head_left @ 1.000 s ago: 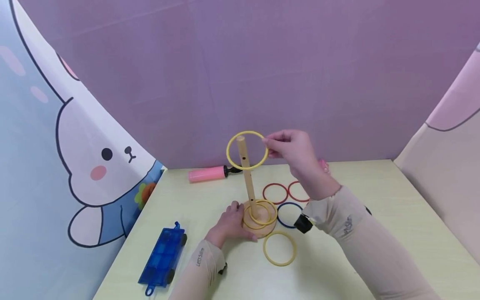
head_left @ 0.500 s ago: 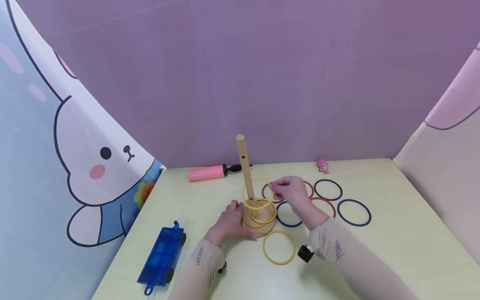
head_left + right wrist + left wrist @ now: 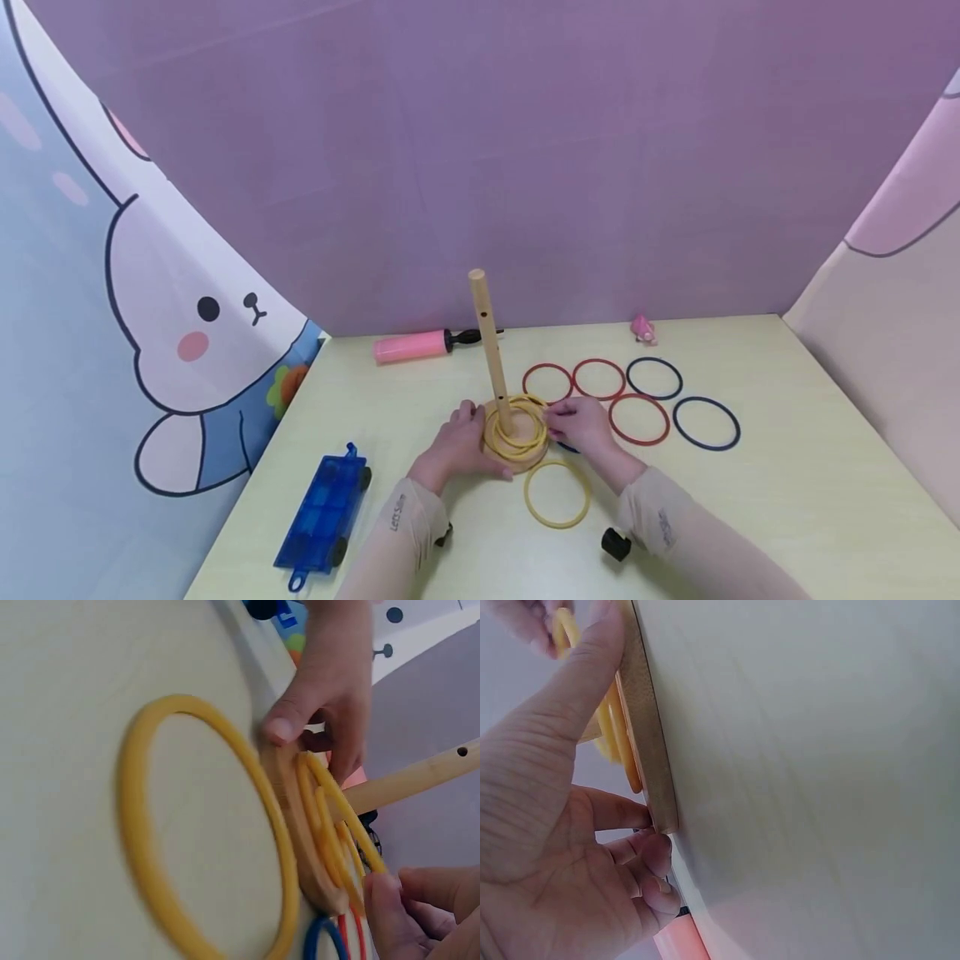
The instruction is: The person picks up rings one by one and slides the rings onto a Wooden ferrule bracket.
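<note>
Now, notes by view.

Head view, left hand: left hand [image 3: 459,446] grips the rim of the round wooden base [image 3: 516,457], fingers curled round its far-left edge, thumb on the near side.
Head view, right hand: right hand [image 3: 581,423] sits just right of the base, fingertips pinching the topmost of the stacked yellow rings [image 3: 515,427] at its right edge.
Head view, peg: the peg [image 3: 489,346] stands slightly tilted between the two hands, and the stack lies round its foot.
Head view, loose rings: one yellow ring [image 3: 557,495] lies flat on the desk [image 3: 795,500] just nearer than the right hand; three red rings [image 3: 597,379] and two dark blue rings [image 3: 706,423] lie right of and beyond it; a further blue one shows only as a sliver under the hand.

Left wrist view: thumb [image 3: 577,682] and curled fingers clamp the base edge [image 3: 649,742], yellow rings resting on top of it.

Right wrist view: fingertips [image 3: 390,907] pinch the upper ring of the stack [image 3: 334,817]; the loose ring [image 3: 202,832] lies beside the base, touching or nearly so.

Step in hand, a judgement: a yellow ring is being set down on the stack and is about to be let go.
Next move, a judgement: release the pinch, draw the right hand a little toward the body to the loose yellow ring, lift it clear of the peg top and lower it over, left hand steadying the base.
</note>
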`<state>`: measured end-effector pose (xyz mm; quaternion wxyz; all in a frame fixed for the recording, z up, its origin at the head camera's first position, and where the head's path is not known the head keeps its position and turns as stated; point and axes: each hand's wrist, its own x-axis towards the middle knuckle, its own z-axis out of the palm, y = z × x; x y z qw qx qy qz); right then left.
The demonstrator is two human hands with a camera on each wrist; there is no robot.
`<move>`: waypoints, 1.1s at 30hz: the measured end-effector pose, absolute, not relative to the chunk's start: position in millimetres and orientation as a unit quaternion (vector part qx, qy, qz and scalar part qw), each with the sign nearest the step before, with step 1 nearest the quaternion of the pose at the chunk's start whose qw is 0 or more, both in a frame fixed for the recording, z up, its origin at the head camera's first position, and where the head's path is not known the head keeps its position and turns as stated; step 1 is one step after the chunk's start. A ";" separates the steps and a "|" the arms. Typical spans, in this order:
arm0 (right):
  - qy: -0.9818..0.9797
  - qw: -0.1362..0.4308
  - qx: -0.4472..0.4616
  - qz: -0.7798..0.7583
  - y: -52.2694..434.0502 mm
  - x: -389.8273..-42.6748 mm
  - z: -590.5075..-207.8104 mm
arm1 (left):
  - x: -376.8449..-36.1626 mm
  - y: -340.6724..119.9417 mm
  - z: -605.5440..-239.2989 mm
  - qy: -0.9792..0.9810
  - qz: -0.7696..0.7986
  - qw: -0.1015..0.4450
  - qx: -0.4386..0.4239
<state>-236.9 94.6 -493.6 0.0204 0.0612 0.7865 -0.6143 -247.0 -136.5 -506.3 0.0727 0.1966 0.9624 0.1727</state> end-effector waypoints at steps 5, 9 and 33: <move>0.849 0.013 0.030 -0.528 104.0 -219.6 -494.1 | -246.3 -136.9 -504.6 0.962 0.179 0.079 0.190; 0.879 0.036 0.012 -0.474 112.1 -201.8 -493.7 | -246.8 -136.5 -504.5 0.962 0.185 0.087 0.181; 0.909 0.093 0.001 -0.406 138.5 -165.3 -502.5 | -244.1 -136.0 -502.0 0.959 0.196 0.093 0.182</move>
